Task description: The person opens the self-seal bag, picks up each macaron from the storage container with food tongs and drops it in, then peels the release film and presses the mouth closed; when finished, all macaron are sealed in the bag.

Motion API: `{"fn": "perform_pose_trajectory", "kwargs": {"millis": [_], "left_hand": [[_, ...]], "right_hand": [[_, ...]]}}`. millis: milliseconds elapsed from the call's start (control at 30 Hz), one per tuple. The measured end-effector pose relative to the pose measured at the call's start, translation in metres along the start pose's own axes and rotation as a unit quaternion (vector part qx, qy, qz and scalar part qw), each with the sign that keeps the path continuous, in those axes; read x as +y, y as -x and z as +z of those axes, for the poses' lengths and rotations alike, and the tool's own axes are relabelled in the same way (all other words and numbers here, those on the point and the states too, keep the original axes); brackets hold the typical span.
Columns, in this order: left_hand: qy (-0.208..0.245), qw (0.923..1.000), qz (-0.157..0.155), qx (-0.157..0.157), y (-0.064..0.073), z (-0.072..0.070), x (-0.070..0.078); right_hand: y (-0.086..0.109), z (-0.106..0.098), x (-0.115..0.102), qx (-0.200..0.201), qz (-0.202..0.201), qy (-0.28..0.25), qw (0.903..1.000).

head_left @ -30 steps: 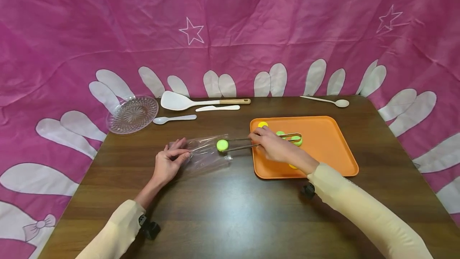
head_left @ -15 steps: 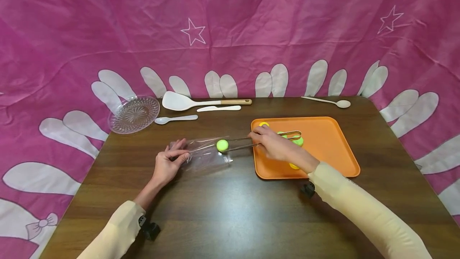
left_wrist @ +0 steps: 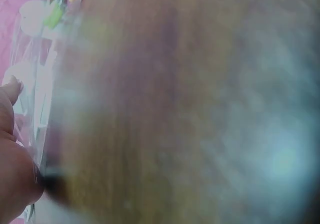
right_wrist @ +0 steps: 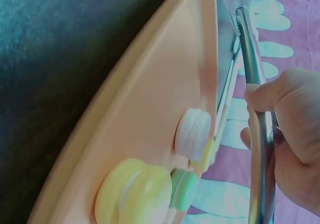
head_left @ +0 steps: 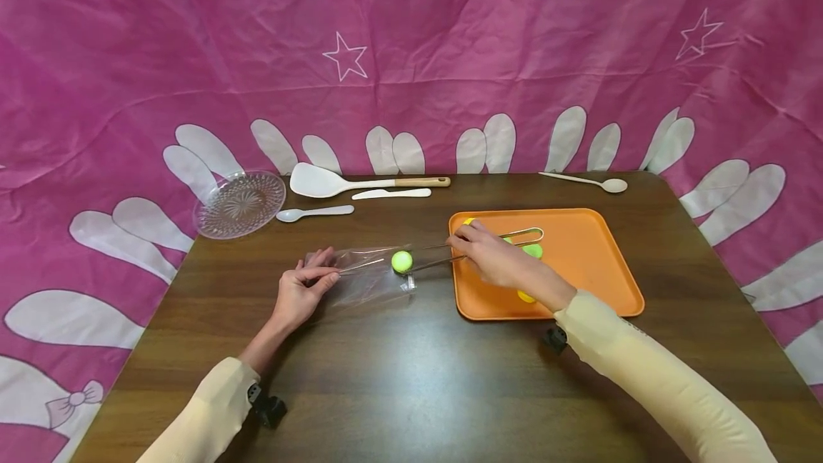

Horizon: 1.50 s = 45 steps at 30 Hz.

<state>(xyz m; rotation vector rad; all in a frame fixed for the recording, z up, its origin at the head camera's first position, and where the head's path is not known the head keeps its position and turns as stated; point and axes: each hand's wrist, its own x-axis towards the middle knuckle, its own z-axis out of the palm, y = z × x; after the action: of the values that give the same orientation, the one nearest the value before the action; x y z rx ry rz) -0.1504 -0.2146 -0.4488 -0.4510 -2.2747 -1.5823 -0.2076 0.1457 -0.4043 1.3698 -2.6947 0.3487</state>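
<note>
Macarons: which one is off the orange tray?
The green macaron at the tips of the tongs; the other visible ones lie on the orange tray.

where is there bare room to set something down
The near table between both sleeves, in front of bag and orange tray; also the tray's right side. Crowded: back left, with plate, spatula, knife and a spoon.

The head camera looks forward and down across the table (head_left: pixel 398 384); wrist cameras (head_left: pixel 270 411) peer close past left hand (left_wrist: pixel 16 176) and right hand (right_wrist: pixel 300 134), head and right-wrist views sharing the orange tray (head_left: pixel 585 256).
</note>
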Motion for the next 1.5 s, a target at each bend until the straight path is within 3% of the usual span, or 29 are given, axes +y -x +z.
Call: {"fn": "perform_pose_trajectory", "kwargs": {"millis": [200, 433, 600, 833, 1067, 1500], "left_hand": [[-0.001, 1.0000, -0.002, -0.005, 0.000, 0.004, 0.009], [-0.037, 0.9988, 0.031, -0.004, 0.000, 0.012, 0.014], [-0.037, 0.9982, 0.046, 0.007, -0.001, 0.018, 0.015], [-0.032, 0.9967, 0.064, 0.039, -0.003, 0.021, 0.014], [-0.016, 0.9971, 0.066, 0.035, -0.004, 0.025, 0.013], [-0.036, 0.9968, 0.058, 0.041, -0.002, 0.027, 0.021]], "right_hand": [[-0.007, 0.007, -0.006, -0.010, 0.003, -0.010, 0.9999], [-0.021, 0.019, -0.015, 0.022, -0.027, -0.037, 0.9987], [-0.032, 0.029, -0.025, 0.049, -0.047, -0.039, 0.9969], [-0.037, 0.039, -0.033, 0.060, -0.039, -0.047, 0.9964], [-0.042, 0.040, -0.038, 0.055, -0.035, -0.052, 0.9965], [-0.050, 0.046, -0.049, 0.057, -0.001, -0.032, 0.9979]]}}
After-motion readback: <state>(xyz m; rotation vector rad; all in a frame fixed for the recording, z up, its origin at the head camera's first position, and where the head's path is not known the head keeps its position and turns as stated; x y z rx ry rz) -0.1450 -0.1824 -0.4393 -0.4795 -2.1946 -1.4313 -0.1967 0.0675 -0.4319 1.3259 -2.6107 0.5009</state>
